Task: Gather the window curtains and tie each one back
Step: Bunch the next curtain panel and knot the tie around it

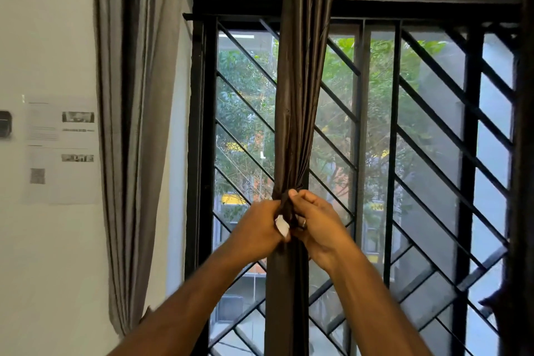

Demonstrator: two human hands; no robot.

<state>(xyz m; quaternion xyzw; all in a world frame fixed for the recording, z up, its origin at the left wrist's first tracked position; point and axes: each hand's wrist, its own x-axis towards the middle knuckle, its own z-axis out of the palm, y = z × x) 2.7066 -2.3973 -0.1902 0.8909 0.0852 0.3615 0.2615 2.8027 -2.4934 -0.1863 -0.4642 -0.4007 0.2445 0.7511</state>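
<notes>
Brown curtain: the dark brown curtain (300, 89) hangs in front of the middle of the window (427, 130), bunched into one narrow column from the top down to your hands.
Knot: a band of the same brown cloth, the knot (287, 208), wraps the column at hand height; the curtain narrows there and drops straight below it.
Left hand: your left hand (257, 228) sits on the left side of the knot, fingers curled in and gripping the cloth.
Right hand: your right hand (318, 225) sits on the right side, touching the knot, its thumb and fingers pinching the band; a ring (303, 223) shows on one finger.
White tag: a small white tag (282, 226) sticks out between your two hands, just under the knot.
Grey curtain: a grey curtain (127, 130) hangs loose along the left edge of the window, well apart from the brown one.
Right edge: another dark curtain (521, 153) runs down the right edge of the window.
Grille: black diagonal bars (450, 136) cross the glass behind the brown curtain.
Wall: a printed paper sheet (62, 150) is stuck on the white wall (43, 37) left of the grey curtain.
</notes>
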